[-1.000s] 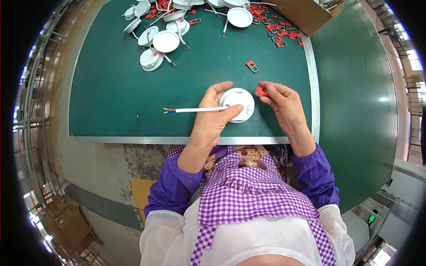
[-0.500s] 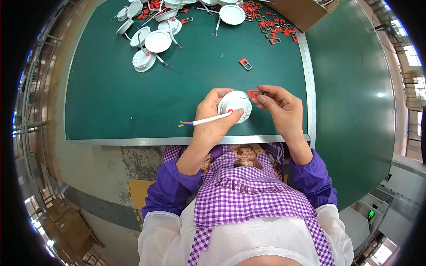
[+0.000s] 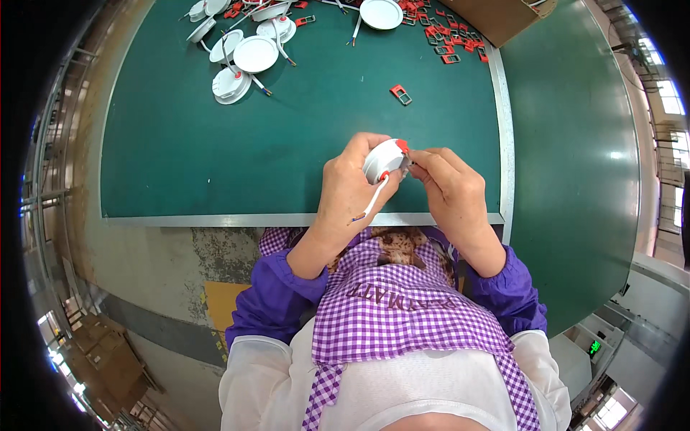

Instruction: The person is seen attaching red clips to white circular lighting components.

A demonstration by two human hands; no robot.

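Near the table's front edge, my left hand (image 3: 353, 183) is closed around a round white lamp housing (image 3: 382, 159), which is tipped with its side toward the right. A short white cable with bare-ended wires hangs from a red grommet on it. My right hand (image 3: 454, 188) pinches a small red clip (image 3: 402, 146) with a metal frame against the housing's right side; the fingers partly hide the metal part. One loose red clip (image 3: 401, 95) lies on the green table (image 3: 273, 165) just beyond my hands.
Several white round lamps (image 3: 256, 54) with cables lie in a cluster at the far left. A single lamp (image 3: 382, 13) and a pile of red clips (image 3: 453, 39) are at the far middle. A cardboard box (image 3: 503, 20) stands at the far right, beside the metal edging (image 3: 505, 136).
My right hand has brought the red clip left onto the housing's side. The left hand has turned the housing, and its cable has swung from pointing left to pointing down.
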